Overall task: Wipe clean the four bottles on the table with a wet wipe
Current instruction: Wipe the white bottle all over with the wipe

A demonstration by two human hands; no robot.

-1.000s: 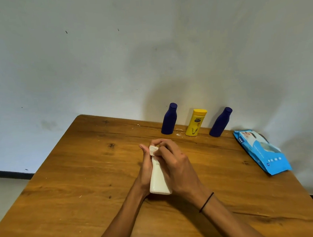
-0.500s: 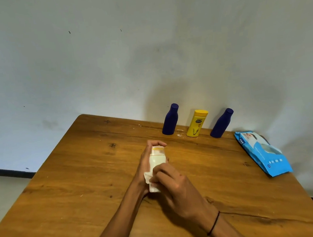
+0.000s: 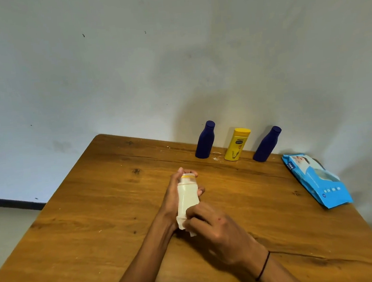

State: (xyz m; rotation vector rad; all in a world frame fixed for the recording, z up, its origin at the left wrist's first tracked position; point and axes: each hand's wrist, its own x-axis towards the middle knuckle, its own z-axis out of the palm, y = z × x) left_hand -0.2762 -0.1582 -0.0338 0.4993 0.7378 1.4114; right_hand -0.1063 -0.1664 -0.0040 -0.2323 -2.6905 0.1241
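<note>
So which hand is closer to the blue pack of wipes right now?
Right. The right hand is at the white bottle's base with the wet wipe, on the side toward the pack of wipes. The left hand grips the bottle's far side.

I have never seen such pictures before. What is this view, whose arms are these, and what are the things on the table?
There is no machine here. A person wears a camera on the head, so the one view looks forward and down at their own two arms. The left hand grips a white plastic bottle with a yellow ring near its cap. The right hand presses a white wet wipe against the bottle's lower end. On the brown wooden table, by the wall, stand two dark blue bottles with a yellow bottle between them. At the right edge lies a blue pack of wipes.
</note>
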